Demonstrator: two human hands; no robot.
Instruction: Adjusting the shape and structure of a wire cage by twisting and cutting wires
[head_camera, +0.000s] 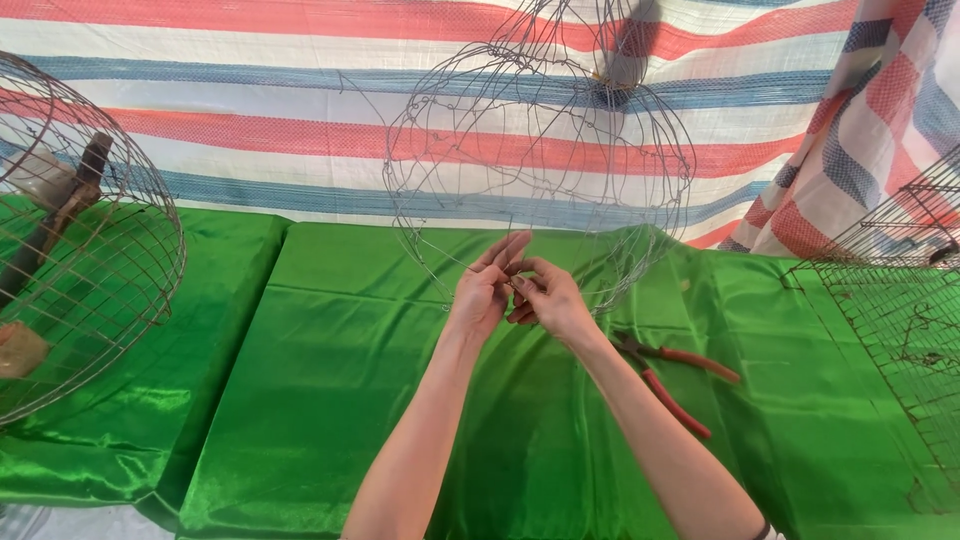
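Note:
A rounded frame of thin bare wire (540, 150) hangs above the green cloth, in front of a striped tarpaulin. My left hand (482, 292) and my right hand (548, 298) meet at the frame's lower edge. The fingertips of both pinch the wire at the same spot, the left hand's fingers stretched upward, the right hand's curled around the strand. Both forearms reach in from the bottom of the view. A pair of red-handled pliers (672, 378) lies on the cloth just right of my right forearm, untouched.
A green satin cloth (330, 400) covers the table. A large round wire cage (85, 250) lies at the left with wooden pieces inside. A rectangular wire mesh cage (890, 320) sits at the right. The red, white and blue striped tarpaulin (250, 130) hangs behind.

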